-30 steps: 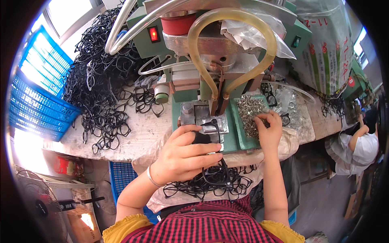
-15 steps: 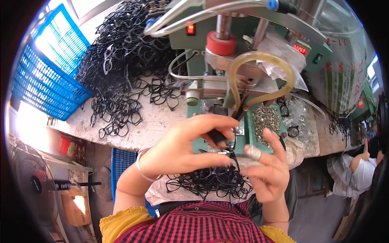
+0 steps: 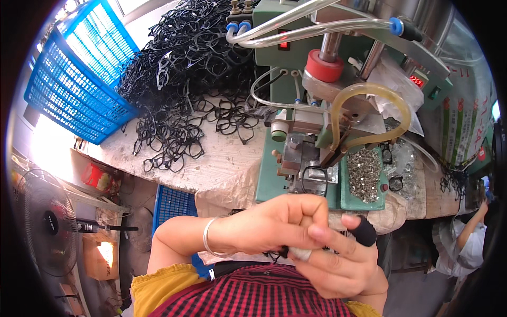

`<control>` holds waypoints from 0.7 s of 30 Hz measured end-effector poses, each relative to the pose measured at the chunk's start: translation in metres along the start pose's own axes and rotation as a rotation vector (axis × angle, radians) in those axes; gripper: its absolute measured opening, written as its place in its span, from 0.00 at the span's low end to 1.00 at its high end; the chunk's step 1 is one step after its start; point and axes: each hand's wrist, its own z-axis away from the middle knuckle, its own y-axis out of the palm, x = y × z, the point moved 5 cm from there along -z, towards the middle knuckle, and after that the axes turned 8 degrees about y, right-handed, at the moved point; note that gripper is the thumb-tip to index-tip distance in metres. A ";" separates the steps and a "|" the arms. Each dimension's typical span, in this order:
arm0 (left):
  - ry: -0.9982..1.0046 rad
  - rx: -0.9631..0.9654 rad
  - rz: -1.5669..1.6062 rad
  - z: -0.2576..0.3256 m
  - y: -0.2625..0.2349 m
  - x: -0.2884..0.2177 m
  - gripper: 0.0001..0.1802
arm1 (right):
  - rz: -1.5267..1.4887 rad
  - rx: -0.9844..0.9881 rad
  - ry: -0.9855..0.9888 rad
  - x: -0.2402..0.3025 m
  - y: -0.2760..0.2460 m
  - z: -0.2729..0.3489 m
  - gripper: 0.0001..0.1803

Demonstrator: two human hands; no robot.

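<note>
My left hand point(image 3: 280, 224) and my right hand point(image 3: 338, 261) meet in front of the green machine, low over my apron. The left fingers are curled and closed. A thin black eyeglass frame point(image 3: 315, 168) shows one rim just above them, seemingly held there; its lower part is hidden. My right fingers are bent and pressed against the left fingertips, and what lies between them is hidden. A black finger cover point(image 3: 364, 232) and a white wrap point(image 3: 301, 254) are on right-hand fingers. Dark pieces show below the hands.
The green press point(image 3: 296, 148) has a red collar point(image 3: 324, 66) and a curved yellowish hose point(image 3: 401, 103). Beside it sits a green tray point(image 3: 343, 198) of small metal parts. Black frames point(image 3: 195, 58) are heaped left, by a blue basket point(image 3: 74, 90). A fan point(image 3: 50, 222) stands lower left.
My hands have come down from the machine and drawn together, the left fingers closing and the right fingers folding in. The view has shifted, so the machine appears farther right.
</note>
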 end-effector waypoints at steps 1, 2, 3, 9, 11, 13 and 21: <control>-0.155 0.030 -0.068 -0.006 0.003 -0.007 0.04 | -0.005 -0.045 0.074 -0.004 -0.006 0.003 0.04; -0.264 0.007 -0.131 0.004 -0.001 -0.012 0.07 | -0.054 -0.066 0.089 -0.008 -0.001 0.002 0.05; -0.176 -0.273 -0.603 0.012 -0.020 -0.035 0.06 | -0.066 -0.117 0.148 -0.017 0.005 0.002 0.05; 0.644 -0.890 -1.523 0.003 -0.227 -0.077 0.07 | -0.183 -0.637 1.035 -0.162 0.018 0.105 0.05; 0.626 -0.712 -2.260 -0.022 -0.258 -0.055 0.11 | -0.253 -0.647 1.118 -0.188 0.031 0.126 0.05; 0.562 -0.696 -2.033 -0.024 -0.304 -0.036 0.11 | -0.258 -0.686 1.141 -0.188 0.035 0.131 0.06; 0.822 -1.042 -1.635 0.022 -0.242 -0.045 0.04 | -0.197 -0.724 1.003 -0.179 0.039 0.141 0.06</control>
